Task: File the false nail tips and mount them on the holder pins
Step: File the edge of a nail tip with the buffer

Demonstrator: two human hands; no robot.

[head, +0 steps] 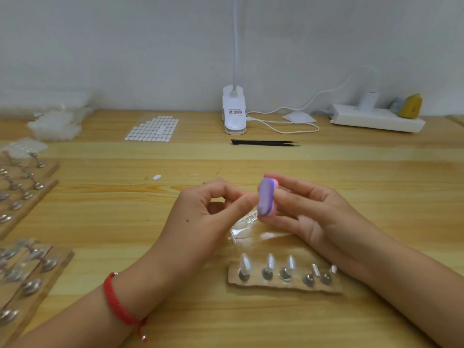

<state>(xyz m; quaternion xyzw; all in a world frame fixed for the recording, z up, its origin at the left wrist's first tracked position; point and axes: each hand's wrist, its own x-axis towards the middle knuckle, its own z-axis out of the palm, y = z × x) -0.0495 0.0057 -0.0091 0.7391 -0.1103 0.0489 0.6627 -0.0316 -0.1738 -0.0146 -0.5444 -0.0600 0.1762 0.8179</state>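
Small nail-craft workbench against a plain wall

A pale wooden table (pixel 100 222) runs back to a white wall (pixel 125 46). Along the left edge lie wooden strips of metal holder pins (pixel 22 187), and at lower centre a cardboard strip (pixel 283 286) carries clear false nail tips (pixel 244 263). At upper centre are a clip lamp (pixel 234 114), a sheet of adhesive tabs (pixel 153 128) and black tweezers (pixel 263 143). A power strip (pixel 376 119) sits at upper right.

Can't tell what the left hand (pixel 213 212) pinches vs the file block (pixel 266 198) (fingertips hide it), the right hand (pixel 308 214) covers pt of the clear nail-tip frame (pixel 244 228), the lamp (pixel 233 124) head's cut off at top, its label (pixel 234 112) is too small to read, & the holder racks (pixel 25 187) at left are blurry and cut by the edge.
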